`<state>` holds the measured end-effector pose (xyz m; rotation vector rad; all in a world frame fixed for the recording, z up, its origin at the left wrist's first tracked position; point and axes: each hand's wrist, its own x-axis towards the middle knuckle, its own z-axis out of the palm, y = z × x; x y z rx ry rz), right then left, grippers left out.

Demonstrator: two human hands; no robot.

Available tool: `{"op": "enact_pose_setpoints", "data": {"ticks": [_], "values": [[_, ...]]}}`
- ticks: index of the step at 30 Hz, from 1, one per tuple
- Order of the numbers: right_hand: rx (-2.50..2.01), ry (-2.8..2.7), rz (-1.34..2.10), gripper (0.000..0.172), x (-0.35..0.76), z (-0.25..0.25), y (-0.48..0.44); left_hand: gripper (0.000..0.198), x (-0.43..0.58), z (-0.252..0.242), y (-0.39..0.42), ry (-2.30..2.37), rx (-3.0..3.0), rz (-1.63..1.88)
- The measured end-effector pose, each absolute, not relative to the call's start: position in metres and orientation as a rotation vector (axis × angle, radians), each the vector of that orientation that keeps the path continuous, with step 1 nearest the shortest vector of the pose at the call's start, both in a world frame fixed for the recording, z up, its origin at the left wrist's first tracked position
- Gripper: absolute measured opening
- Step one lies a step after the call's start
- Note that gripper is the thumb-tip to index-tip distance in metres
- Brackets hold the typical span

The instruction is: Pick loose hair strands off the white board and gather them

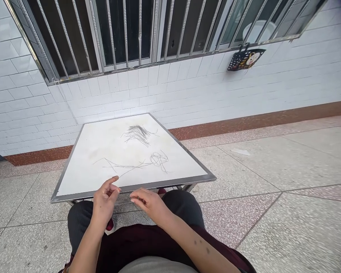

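Note:
A low white table [102, 151] with a metal rim stands in front of my knees. Thin dark strands lie on it: a loose bundle [136, 134] toward the far side, a tangled loop [159, 159] at the right, and long single strands [116, 166] running left. My left hand [105, 199] hovers at the table's near edge, fingers curled, thumb and forefinger close together. My right hand [149, 203] is just beside it, below the rim, fingers pressed together in a pinch. Anything held between the hands is too fine to see.
A white tiled wall [187, 91] with a barred window [125, 34] rises behind the table. A small dark basket [246, 58] hangs from the window ledge at right. Speckled floor tiles [287, 197] surround the table. My dark trousers [176, 206] are under the near edge.

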<state>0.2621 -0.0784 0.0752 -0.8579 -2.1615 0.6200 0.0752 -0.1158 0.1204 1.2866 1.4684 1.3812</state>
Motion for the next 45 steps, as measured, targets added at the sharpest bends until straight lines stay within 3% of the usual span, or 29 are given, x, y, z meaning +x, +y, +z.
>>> {"op": "enact_pose_setpoints", "data": {"ticks": [5, 13, 26, 31, 38, 45], "values": [[-0.884, -2.159, 0.605, 0.013, 0.260, 0.070, -0.081, 0.046, 0.070, 0.111, -0.111, 1.435, 1.248, 1.404], [-1.142, -1.970, 0.743, 0.014, 0.269, 0.067, -0.062, 0.071, 0.044, 0.108, -0.103, 1.475, 1.306, 1.316], [-1.487, -1.677, 0.924, 0.021, 0.282, 0.082, 0.080, 0.044, -0.031, 0.024, -0.053, 2.147, 1.318, 1.284], [-1.683, -1.729, 0.920, 0.017, 0.279, 0.072, 0.148, 0.040, -0.029, 0.008, -0.041, 2.280, 1.339, 1.310], [-1.923, -1.855, 0.820, 0.029, 0.274, 0.054, 0.201, 0.037, -0.020, -0.007, -0.038, 2.439, 1.567, 1.275], [-1.947, -1.913, 0.604, 0.020, 0.273, 0.054, 0.234, 0.036, -0.018, -0.008, -0.038, 2.529, 1.698, 1.248]]}}
